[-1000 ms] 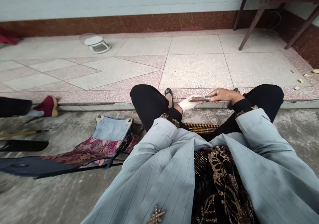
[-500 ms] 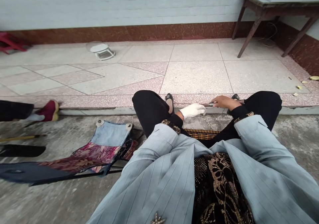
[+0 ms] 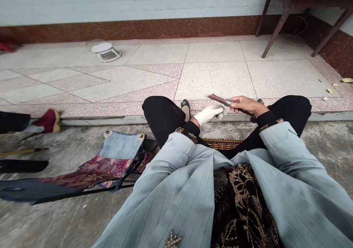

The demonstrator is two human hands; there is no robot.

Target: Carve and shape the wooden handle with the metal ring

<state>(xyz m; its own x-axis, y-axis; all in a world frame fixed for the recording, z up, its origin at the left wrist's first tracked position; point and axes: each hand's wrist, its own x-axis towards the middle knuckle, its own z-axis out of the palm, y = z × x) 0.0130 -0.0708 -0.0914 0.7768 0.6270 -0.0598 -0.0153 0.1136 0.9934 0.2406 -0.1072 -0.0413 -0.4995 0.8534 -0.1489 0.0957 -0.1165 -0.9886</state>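
My right hand [image 3: 244, 104] is bare and closed around a reddish-brown stick-like tool [image 3: 217, 99] with a silvery, wire-wound collar. Its free end looks frayed and points up to the left. Just beside and below it is my left hand [image 3: 211, 113], in a white knitted glove. The left fingers are curled together, and whatever they hold is hidden; a few fine strands show near them. Both hands are between my knees, over the step's edge [image 3: 234, 118].
Under me is a woven yellow-and-black seat [image 3: 222, 144]. A folding chair [image 3: 110, 163] with patterned cloth stands to the left, near another person's red shoe [image 3: 48, 121]. On the tiled floor sits a small white stool [image 3: 106, 51]. A wooden table [image 3: 292, 0] stands at back right.
My right hand has raised and tilted the tool, so its brown end now points up to the left. My left fingers have curled in more. The view has shifted slightly.
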